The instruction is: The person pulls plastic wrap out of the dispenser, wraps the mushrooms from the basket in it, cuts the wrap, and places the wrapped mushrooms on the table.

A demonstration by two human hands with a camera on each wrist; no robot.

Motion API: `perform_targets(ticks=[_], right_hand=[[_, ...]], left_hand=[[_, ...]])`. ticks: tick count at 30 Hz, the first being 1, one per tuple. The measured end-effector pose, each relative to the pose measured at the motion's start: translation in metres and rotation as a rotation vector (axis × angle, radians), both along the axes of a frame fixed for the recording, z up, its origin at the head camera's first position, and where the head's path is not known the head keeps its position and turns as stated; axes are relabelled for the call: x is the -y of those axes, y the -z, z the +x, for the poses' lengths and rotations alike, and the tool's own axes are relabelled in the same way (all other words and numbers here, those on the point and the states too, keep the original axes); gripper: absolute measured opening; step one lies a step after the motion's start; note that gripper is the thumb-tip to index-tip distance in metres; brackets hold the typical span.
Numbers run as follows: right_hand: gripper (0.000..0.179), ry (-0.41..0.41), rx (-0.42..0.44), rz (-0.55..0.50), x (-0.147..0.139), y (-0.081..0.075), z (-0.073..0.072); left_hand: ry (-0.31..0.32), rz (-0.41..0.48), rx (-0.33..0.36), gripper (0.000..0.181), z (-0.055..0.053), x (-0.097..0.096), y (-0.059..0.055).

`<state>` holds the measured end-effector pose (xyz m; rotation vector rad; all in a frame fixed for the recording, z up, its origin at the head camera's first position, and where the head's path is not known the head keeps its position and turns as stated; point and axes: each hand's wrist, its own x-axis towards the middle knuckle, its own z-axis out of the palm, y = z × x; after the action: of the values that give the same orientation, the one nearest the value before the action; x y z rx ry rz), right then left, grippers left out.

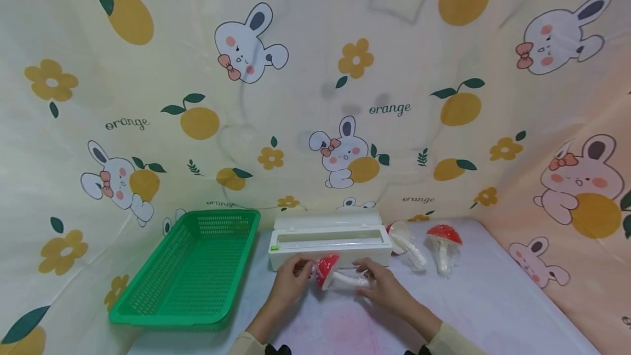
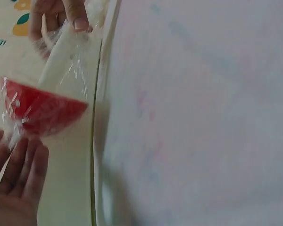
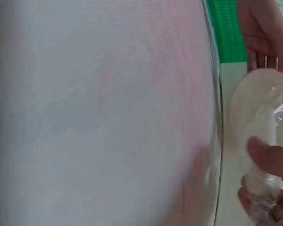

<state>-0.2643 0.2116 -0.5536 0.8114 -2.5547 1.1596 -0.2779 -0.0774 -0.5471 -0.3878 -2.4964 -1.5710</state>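
Observation:
A toy mushroom with a red cap and a white stem, wrapped in clear film, is held sideways between both hands in front of a white cling film dispenser. My left hand pinches gathered film at the top of the cap; in the left wrist view the twisted film shows between thumb and fingers. Around the stem's end, my right hand curls its thumb and fingers. The right wrist view shows that thumb on the wrapped stem, with crumpled film below it.
Left of the dispenser stands a green plastic basket. Two more film-wrapped mushrooms lie to the right, one beside the dispenser and another farther right. A printed cloth hangs behind the table.

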Motion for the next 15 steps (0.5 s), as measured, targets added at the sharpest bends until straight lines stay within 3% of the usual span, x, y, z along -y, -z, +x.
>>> perform_targets(ticks=[4,6,11,15], right_hand=[[0.038,0.080,-0.044,-0.003,0.0025,0.0008,-0.0014],[0.034,0.094,-0.090,-0.005,0.0030,0.0023,-0.0015],[0.025,0.037,-0.213,-0.023,0.0050,0.0059,-0.0012],[0.021,-0.006,-0.238,-0.033,0.0064,0.0077,-0.0020]], left_hand=[[0.077,0.016,0.029,0.025,-0.0038,0.0068,-0.0004],[0.081,-0.003,0.013,0.024,-0.0044,0.0087,-0.0006],[0.053,-0.022,-0.036,0.013,-0.0026,0.0104,0.0024],[0.044,-0.023,-0.030,0.009,-0.0008,0.0112,0.0041]])
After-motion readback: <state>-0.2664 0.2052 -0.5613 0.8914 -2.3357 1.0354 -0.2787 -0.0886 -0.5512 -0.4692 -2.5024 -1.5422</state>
